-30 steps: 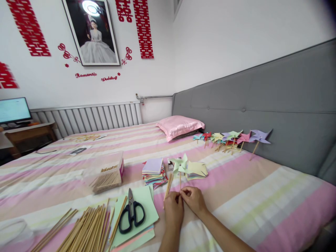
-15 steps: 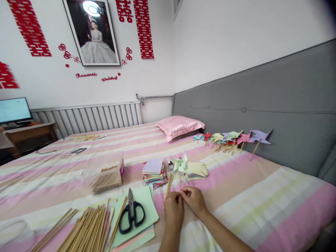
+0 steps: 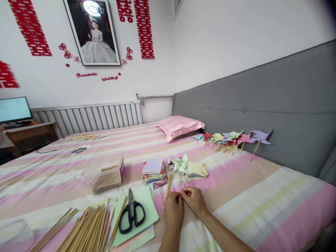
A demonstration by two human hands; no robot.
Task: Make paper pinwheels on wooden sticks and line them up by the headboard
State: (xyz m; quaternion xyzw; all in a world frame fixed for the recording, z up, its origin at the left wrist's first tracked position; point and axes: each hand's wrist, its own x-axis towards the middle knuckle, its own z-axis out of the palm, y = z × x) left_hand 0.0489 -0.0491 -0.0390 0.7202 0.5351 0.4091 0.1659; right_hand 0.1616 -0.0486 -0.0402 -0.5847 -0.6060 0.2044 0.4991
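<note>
Green pinwheel (image 3: 180, 164) pinched by left hand (image 3: 173, 210) and right hand (image 3: 194, 200); clear box (image 3: 119, 163) holds short sticks (image 3: 105, 181)

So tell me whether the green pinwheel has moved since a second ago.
No. The green pinwheel still overlaps the left edge of the yellow paper stack, unchanged.

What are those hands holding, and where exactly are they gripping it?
A pale green paper pinwheel, upright; both the left hand and right hand pinch the bottom end of its thin wooden stick.
</note>
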